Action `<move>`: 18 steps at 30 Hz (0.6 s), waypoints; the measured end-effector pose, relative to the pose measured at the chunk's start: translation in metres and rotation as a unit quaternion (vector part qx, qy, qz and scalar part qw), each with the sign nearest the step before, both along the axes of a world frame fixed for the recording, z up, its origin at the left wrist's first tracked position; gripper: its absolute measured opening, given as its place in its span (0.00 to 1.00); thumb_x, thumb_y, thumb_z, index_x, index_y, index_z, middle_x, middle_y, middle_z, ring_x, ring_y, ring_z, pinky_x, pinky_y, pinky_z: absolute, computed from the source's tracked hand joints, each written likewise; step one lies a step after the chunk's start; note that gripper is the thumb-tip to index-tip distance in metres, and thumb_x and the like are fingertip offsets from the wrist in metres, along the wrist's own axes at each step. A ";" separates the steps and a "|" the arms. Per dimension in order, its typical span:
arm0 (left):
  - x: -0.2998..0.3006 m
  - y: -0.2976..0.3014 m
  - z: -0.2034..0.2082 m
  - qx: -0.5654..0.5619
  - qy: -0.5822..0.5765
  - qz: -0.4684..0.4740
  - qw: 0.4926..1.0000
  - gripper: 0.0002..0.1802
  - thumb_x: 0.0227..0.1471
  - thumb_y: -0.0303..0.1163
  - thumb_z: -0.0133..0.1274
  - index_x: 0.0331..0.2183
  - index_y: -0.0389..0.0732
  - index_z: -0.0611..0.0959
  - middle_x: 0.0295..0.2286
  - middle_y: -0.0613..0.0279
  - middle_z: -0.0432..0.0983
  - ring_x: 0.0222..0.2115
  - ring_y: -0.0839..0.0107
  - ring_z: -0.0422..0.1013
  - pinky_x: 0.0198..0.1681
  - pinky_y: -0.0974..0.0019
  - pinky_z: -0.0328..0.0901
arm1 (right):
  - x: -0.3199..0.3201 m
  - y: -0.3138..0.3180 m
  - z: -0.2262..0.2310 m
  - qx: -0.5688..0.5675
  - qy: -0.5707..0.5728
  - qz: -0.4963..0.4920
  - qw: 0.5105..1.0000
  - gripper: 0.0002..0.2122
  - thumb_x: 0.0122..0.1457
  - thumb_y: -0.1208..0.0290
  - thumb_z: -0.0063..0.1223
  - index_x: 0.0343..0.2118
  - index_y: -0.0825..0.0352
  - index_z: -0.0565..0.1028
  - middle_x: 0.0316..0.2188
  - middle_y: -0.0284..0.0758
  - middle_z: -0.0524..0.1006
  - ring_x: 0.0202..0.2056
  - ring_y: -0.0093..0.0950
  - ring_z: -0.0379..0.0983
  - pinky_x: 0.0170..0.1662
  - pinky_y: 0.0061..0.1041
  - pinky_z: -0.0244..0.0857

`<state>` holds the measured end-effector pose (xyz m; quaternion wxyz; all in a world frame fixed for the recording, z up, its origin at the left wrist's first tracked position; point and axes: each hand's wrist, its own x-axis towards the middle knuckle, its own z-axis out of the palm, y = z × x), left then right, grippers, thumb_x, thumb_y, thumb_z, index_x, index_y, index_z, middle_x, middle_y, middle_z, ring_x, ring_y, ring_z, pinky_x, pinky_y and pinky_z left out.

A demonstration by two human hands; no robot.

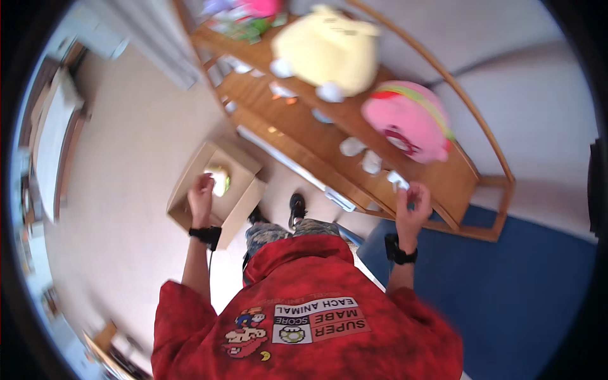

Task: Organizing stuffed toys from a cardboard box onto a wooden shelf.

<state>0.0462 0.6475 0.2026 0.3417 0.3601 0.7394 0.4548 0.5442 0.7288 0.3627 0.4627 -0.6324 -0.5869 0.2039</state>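
My left hand (pixel 201 190) is over the open cardboard box (pixel 183 168) on the floor, its fingers drawn together. Right beside its fingertips is a small rounded white and yellow-green thing (pixel 220 182); blur hides whether the fingers grip it or it lies in the box. Over the near right end of the wooden shelf, my right hand (pixel 413 206) has its fingers curled inward. A small white item (pixel 398 179) shows at these fingertips, and a bit of teal is visible between the fingers. Two whitish small things (pixel 362 155) sit on the shelf just beyond.
A wooden shelf unit (pixel 297 136) with a curved frame runs across the front. On its top board are a pale yellow plush (pixel 329 50), a pink round plush (pixel 408 120) and colourful toys (pixel 244 12). A blue surface (pixel 513 291) lies at right; a bed-like piece (pixel 54 139) is far left.
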 end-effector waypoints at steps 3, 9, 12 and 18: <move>-0.029 -0.093 -0.117 -0.187 -0.141 0.079 0.969 0.13 0.50 0.30 0.54 0.38 0.35 0.82 0.28 0.58 0.80 0.29 0.72 0.76 0.32 0.70 0.71 | -0.040 -0.022 -0.028 -0.088 -0.024 0.123 0.988 0.07 0.53 0.78 0.57 0.35 0.70 0.73 0.23 0.29 0.71 0.24 0.17 0.67 0.30 0.18 0.63; -0.071 -0.216 -0.221 -0.515 -0.136 0.000 0.846 0.13 0.45 0.36 0.56 0.32 0.38 0.83 0.23 0.59 0.79 0.22 0.69 0.76 0.24 0.66 0.72 | -0.110 -0.057 -0.118 -0.392 -0.142 0.296 0.859 0.11 0.57 0.75 0.54 0.43 0.70 0.73 0.29 0.34 0.76 0.29 0.20 0.71 0.32 0.20 0.66; -0.090 -0.221 -0.252 -0.407 -0.143 0.056 0.901 0.15 0.44 0.38 0.56 0.32 0.36 0.83 0.20 0.57 0.79 0.20 0.69 0.76 0.22 0.67 0.72 | -0.107 -0.086 -0.143 -0.467 -0.157 0.272 0.826 0.14 0.57 0.73 0.56 0.45 0.69 0.72 0.34 0.34 0.76 0.34 0.22 0.73 0.37 0.21 0.68; -0.134 -0.170 -0.355 -0.394 -0.252 0.148 0.872 0.12 0.49 0.35 0.56 0.34 0.37 0.81 0.23 0.62 0.77 0.22 0.73 0.75 0.21 0.69 0.69 | -0.083 -0.143 -0.184 -0.559 -0.186 0.196 0.784 0.15 0.58 0.69 0.55 0.47 0.68 0.72 0.34 0.37 0.78 0.35 0.25 0.75 0.39 0.25 0.69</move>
